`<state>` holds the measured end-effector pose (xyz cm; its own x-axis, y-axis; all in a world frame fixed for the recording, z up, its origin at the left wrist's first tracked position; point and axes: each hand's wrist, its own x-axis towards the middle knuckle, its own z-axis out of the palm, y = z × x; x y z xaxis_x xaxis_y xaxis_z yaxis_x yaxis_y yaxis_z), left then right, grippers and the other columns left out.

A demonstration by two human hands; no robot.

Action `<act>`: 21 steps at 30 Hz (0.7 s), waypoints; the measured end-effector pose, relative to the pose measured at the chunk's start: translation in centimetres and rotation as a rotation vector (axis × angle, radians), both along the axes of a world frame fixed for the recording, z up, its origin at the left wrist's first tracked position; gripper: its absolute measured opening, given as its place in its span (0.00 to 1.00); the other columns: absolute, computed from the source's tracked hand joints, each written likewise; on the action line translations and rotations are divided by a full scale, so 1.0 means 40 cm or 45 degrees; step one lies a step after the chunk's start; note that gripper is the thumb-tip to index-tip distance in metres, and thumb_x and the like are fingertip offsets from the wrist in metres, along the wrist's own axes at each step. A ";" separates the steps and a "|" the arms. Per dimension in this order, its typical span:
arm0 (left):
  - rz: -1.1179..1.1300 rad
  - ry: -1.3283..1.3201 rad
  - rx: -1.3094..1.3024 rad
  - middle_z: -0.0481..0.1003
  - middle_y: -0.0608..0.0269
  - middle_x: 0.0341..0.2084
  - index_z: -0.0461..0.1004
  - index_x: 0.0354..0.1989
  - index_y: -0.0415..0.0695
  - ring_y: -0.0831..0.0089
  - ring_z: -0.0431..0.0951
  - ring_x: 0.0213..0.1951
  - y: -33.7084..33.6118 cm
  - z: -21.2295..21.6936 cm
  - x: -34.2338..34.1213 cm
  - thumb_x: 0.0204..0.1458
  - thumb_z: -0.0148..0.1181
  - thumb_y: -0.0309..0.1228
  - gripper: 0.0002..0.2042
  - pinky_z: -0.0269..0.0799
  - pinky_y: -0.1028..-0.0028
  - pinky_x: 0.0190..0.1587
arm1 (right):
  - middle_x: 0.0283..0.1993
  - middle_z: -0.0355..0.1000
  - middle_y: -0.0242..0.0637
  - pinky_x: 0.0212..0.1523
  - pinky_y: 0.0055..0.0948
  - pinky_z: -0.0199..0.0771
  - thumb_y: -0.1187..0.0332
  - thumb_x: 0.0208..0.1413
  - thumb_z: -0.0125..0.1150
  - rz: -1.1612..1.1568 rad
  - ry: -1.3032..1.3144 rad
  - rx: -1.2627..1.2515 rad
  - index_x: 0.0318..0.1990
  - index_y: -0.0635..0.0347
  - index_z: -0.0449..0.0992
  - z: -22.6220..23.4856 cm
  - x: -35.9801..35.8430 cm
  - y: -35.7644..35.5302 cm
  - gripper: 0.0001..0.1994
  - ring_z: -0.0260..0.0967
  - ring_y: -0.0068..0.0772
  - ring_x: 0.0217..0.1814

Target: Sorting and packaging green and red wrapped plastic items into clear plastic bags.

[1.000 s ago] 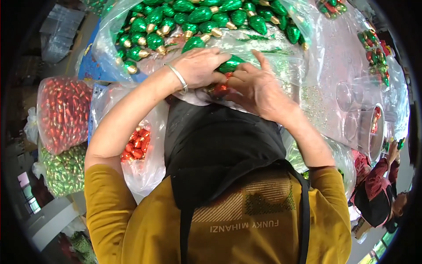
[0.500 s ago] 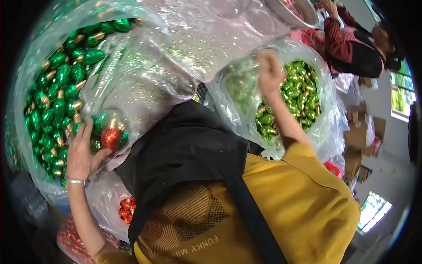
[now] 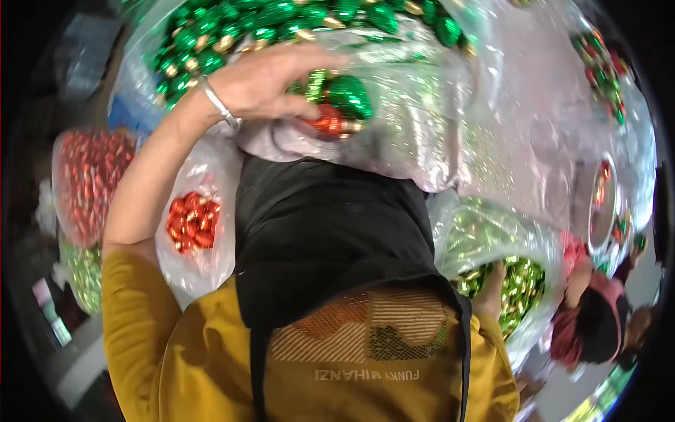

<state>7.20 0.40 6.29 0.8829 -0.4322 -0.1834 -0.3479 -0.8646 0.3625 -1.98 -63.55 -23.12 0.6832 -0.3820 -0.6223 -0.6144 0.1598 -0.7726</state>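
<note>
My left hand [image 3: 271, 81], with a silver bracelet at the wrist, is stretched over the table edge with thumb and fingers apart. Right by its fingers lie a large dark green bulb-shaped ornament [image 3: 349, 97], a red one [image 3: 328, 121] with a gold cap, and a light green one [image 3: 316, 86]; the thumb is close to the red one. Beyond it spreads a heap of shiny green ornaments [image 3: 264, 17] with gold caps. Low on the right, my right hand [image 3: 491, 292] reaches into a clear bag [image 3: 478, 225] of light green ornaments [image 3: 524, 292]; its fingers are hidden.
Clear plastic sheeting [image 3: 520, 126] with glitter covers the table. Red ornaments [image 3: 193, 221] fill an open bag at my left side, near a full bag of red ones [image 3: 95, 179]. A metal basin [image 3: 601, 204] and another person [image 3: 598, 309] are at the right.
The view has turned, so the table now lies ahead. My right hand has gone from above the light green ornaments down into their bag. My left hand stays by the loose ornaments.
</note>
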 end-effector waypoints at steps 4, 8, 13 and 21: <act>0.566 -0.177 -0.866 0.73 0.61 0.45 0.66 0.54 0.40 0.73 0.74 0.42 0.085 0.048 -0.058 0.49 0.59 0.24 0.21 0.70 0.74 0.44 | 0.41 0.70 0.38 0.37 0.29 0.67 0.52 0.54 0.54 0.098 0.087 0.075 0.48 0.55 0.70 -0.062 -0.135 -0.244 0.20 0.68 0.30 0.41; 1.313 -0.647 -0.874 0.74 0.63 0.34 0.72 0.46 0.34 0.78 0.74 0.35 0.289 -0.046 -0.310 0.53 0.57 0.24 0.12 0.71 0.78 0.40 | 0.36 0.70 0.35 0.35 0.30 0.64 0.56 0.50 0.57 0.999 -0.519 -0.919 0.45 0.58 0.71 0.014 -0.083 -0.077 0.19 0.66 0.30 0.35; 1.848 -0.719 -0.884 0.71 0.68 0.21 0.72 0.32 0.37 0.81 0.69 0.24 0.486 -0.344 -0.651 0.55 0.55 0.28 0.06 0.64 0.80 0.26 | 0.44 0.69 0.40 0.40 0.31 0.64 0.70 0.38 0.65 1.149 -0.199 -1.060 0.50 0.63 0.66 0.095 -0.168 -0.152 0.27 0.67 0.32 0.38; 1.863 -0.176 -0.178 0.76 0.56 0.25 0.73 0.31 0.40 0.57 0.77 0.28 0.547 -1.149 -1.132 0.50 0.56 0.40 0.14 0.71 0.64 0.32 | 0.49 0.66 0.43 0.44 0.30 0.71 0.82 0.26 0.58 0.844 0.093 0.590 0.58 0.60 0.59 0.514 0.092 0.460 0.40 0.67 0.40 0.46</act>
<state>-38.08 22.27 -39.66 0.5462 0.8321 -0.0965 0.7459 -0.4308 0.5081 1.71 -45.15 -2.57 0.6284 0.3953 -0.6699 -0.7402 0.0390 -0.6713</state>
